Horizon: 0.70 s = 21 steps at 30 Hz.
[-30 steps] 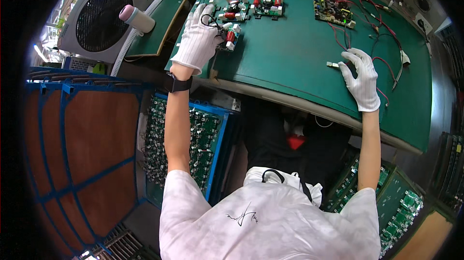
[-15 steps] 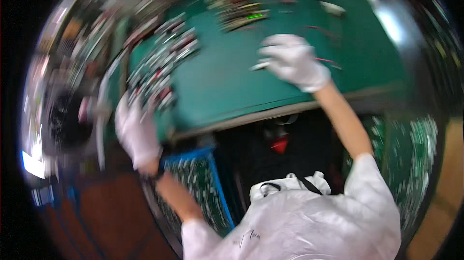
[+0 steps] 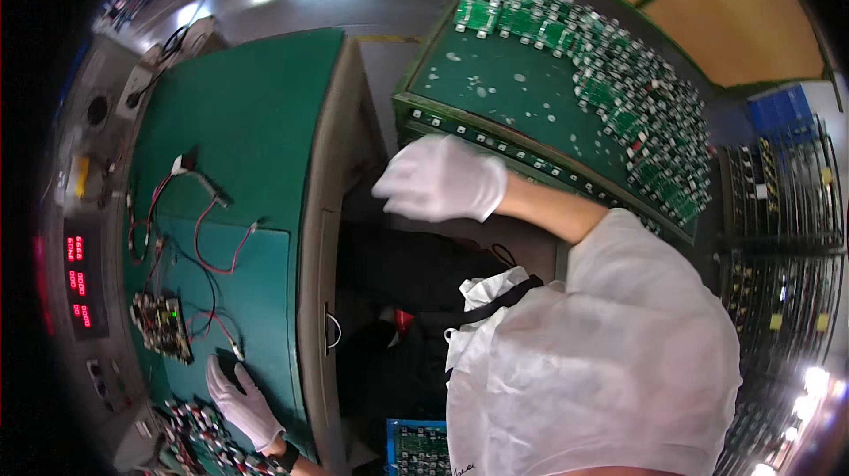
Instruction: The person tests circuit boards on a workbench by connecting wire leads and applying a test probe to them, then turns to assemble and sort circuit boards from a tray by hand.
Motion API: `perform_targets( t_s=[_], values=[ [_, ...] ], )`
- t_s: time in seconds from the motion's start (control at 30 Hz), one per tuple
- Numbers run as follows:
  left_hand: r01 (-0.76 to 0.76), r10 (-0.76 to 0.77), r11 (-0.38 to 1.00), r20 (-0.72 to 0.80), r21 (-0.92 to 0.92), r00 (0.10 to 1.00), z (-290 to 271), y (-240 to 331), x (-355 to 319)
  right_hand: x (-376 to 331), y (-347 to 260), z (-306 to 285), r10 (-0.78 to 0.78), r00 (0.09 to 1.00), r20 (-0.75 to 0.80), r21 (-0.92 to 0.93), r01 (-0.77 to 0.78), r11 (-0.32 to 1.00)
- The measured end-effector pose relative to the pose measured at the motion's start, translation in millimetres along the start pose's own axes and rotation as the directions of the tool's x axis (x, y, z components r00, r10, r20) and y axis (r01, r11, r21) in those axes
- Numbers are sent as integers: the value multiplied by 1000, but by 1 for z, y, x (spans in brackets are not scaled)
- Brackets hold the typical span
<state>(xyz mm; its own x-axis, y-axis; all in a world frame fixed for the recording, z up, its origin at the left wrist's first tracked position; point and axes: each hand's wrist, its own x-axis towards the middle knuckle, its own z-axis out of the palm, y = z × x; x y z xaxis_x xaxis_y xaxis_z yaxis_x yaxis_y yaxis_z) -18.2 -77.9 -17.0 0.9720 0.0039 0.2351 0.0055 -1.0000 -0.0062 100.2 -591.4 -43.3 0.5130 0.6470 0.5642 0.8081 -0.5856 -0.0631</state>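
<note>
head view: the person has turned right since a second ago — the green counter (image 3: 239,131) now sits at the left, and the right hand (image 3: 439,180) has left it, hovering with loosely curled fingers, holding nothing, beside the green tray (image 3: 495,78) lined with rows of small circuit boards (image 3: 646,114). the left hand (image 3: 243,401) rests flat, fingers spread, on the counter by a circuit board (image 3: 162,326) with red wires — likely fetching another board.

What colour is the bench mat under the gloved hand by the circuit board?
Green. The mat under the left hand beside the circuit board shows clearly in the head view.
</note>
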Motion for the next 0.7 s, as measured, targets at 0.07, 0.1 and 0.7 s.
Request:
perform_targets(
  t_s=[0.07,0.1,0.7],
  values=[
    [-60,60,998,1,0,998,1,9,22,-46,36,-41,224,972,73,-197,-207,958],
    [-55,55,998,28,16,998,2,16,32,-67,50,-63,416,903,107,-259,-379,889],
    [164,-159,986,-156,22,975,29,28,59,-227,134,-177,927,370,-56,-862,-487,142]
  ],
)
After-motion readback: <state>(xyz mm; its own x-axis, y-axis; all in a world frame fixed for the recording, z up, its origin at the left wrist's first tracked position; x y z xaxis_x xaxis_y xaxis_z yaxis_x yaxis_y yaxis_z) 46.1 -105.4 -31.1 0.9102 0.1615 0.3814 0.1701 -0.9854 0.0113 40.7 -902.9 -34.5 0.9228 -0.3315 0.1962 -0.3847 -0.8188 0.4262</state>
